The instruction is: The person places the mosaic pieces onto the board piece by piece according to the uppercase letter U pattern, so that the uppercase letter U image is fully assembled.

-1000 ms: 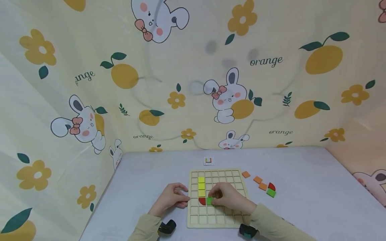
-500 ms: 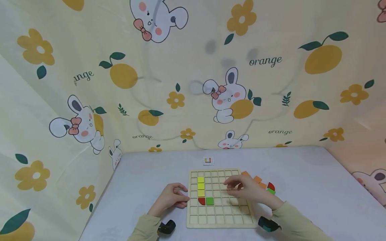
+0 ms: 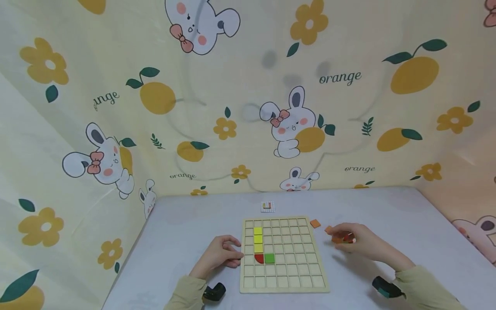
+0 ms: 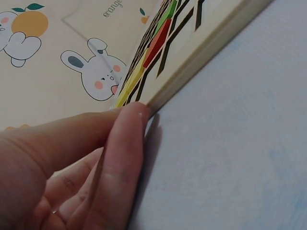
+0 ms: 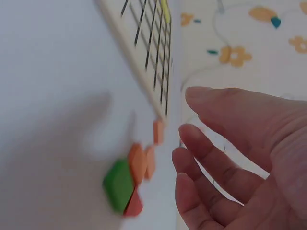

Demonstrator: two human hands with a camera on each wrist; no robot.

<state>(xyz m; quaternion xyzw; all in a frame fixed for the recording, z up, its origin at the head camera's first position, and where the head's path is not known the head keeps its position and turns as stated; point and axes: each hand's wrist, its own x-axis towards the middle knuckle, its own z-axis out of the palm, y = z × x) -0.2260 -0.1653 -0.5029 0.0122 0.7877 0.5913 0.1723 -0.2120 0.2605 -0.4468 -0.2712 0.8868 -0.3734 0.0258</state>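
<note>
A wooden grid board (image 3: 288,271) lies on the table, bearing a column of yellow squares (image 3: 258,239), a red quarter-circle (image 3: 259,258) below them and a green square (image 3: 269,258) beside that. My left hand (image 3: 221,254) touches the board's left edge with relaxed fingertips. Right of the board, my right hand (image 3: 364,244) hovers by the loose pieces, thumb and fingers apart and nothing between them. In the right wrist view a green piece (image 5: 119,186), a red piece (image 5: 134,205) and orange pieces (image 5: 137,162) lie on the table. The head view hides some of them behind the fingers.
A small pattern card (image 3: 267,207) lies beyond the board's far edge. One orange square (image 3: 315,223) sits near the board's far right corner. Behind the table hangs a printed curtain (image 3: 232,86). Black wrist devices (image 3: 214,292) are strapped to both forearms.
My right hand has let go of the green square on the board and swung right, over the board's right edge, to the loose pieces. The left hand stays put.
</note>
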